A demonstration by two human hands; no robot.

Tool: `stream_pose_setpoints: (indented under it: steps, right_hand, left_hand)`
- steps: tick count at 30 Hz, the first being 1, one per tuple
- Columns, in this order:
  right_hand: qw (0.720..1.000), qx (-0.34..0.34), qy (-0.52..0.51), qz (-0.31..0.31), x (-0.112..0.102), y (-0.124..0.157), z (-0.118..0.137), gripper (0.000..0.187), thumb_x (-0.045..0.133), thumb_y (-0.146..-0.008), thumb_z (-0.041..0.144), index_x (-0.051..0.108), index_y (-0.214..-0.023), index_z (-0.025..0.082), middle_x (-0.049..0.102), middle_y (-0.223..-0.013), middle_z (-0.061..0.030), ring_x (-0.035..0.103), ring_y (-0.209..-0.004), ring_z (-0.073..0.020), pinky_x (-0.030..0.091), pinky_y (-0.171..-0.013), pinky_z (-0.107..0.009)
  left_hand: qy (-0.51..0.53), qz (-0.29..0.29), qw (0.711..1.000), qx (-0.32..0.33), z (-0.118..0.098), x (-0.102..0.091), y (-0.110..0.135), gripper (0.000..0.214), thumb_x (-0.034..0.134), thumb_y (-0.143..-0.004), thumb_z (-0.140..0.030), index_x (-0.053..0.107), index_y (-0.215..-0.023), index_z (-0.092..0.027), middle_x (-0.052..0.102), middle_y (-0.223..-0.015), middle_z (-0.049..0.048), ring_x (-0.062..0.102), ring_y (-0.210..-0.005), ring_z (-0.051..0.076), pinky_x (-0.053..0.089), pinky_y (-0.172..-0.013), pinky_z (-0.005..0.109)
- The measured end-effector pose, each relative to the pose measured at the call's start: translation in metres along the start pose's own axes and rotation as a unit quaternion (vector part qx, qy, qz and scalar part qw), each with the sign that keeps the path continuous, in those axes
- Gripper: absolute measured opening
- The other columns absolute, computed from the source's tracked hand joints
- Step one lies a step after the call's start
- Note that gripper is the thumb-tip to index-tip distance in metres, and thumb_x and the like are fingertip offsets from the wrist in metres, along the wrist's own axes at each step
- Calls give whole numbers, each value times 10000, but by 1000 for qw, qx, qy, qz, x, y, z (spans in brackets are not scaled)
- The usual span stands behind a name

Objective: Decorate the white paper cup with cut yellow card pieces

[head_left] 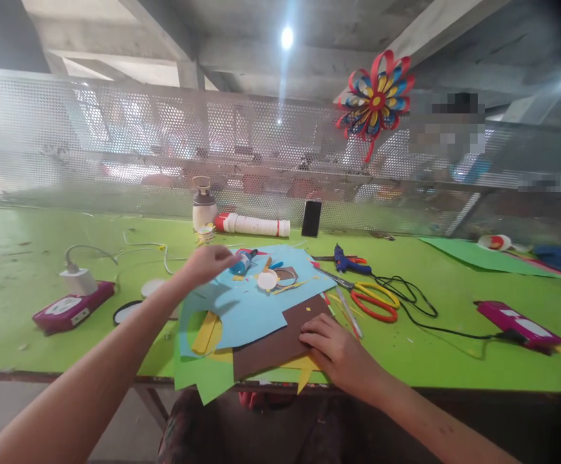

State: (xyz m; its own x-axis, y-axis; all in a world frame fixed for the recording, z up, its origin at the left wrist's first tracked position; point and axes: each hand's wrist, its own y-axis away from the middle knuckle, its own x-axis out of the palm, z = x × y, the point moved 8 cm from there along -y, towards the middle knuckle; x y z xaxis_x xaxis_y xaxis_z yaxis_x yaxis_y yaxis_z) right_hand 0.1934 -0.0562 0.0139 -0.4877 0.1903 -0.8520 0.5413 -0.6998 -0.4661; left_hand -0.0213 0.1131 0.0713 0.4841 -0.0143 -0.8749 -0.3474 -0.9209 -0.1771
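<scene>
My left hand (pixel 211 264) is raised over the light blue paper (pixel 256 316), fingers drawn together beside a small blue bottle (pixel 242 262). What its fingertips hold, if anything, is hidden. My right hand (pixel 335 351) lies with fingers stretched out on the right edge of the brown paper (pixel 273 348). Green paper (pixel 212 380) and yellow paper (pixel 304 377) stick out underneath the brown sheet. A white paper disc (pixel 267 280) rests on the blue sheet, next to a brown paper ring (pixel 287 277) and small scraps.
Right of the papers lie scissors (pixel 374 303) with orange and yellow handles and a blue glue gun (pixel 350 261). Its black cord runs to a purple power strip (pixel 522 325). Another purple strip (pixel 75 312) holds a white charger. A phone (pixel 312 218) leans against the mesh partition (pixel 241 142).
</scene>
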Motion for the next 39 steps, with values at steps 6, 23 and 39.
stream_pose_setpoints:
  steps: [6, 23, 39]
  right_hand:
    - [1000, 14, -10, -18, 0, 3, -2, 253, 491, -856, 53, 625, -1043, 158, 631, -1008, -104, 523, -966, -236, 490, -841, -427]
    - [997, -9, 21, 75, 4, -26, -7, 153, 573, -828, 150, 676, -941, 150, 635, -950, -108, 536, -929, -253, 468, -880, -459]
    - [971, 58, 127, 192, 74, -271, -133, 306, 552, -913, 309, 558, -1187, 173, 579, -1205, -87, 603, -1004, -211, 519, -837, -418]
  left_hand:
    - [-34, 53, 991, -120, 30, 34, -85, 342, 558, -879, -369, 575, -1143, -153, 602, -1147, 93, 601, -988, 230, 509, -819, 422]
    - [183, 90, 969, -142, 56, 15, -81, 356, 739, -584, -462, 634, -739, -160, 691, -804, 86, 649, -766, 215, 535, -589, 284]
    - [203, 113, 969, -89, 61, 51, -76, 436, 711, -593, -453, 676, -892, -137, 717, -793, 62, 670, -730, 211, 523, -602, 276]
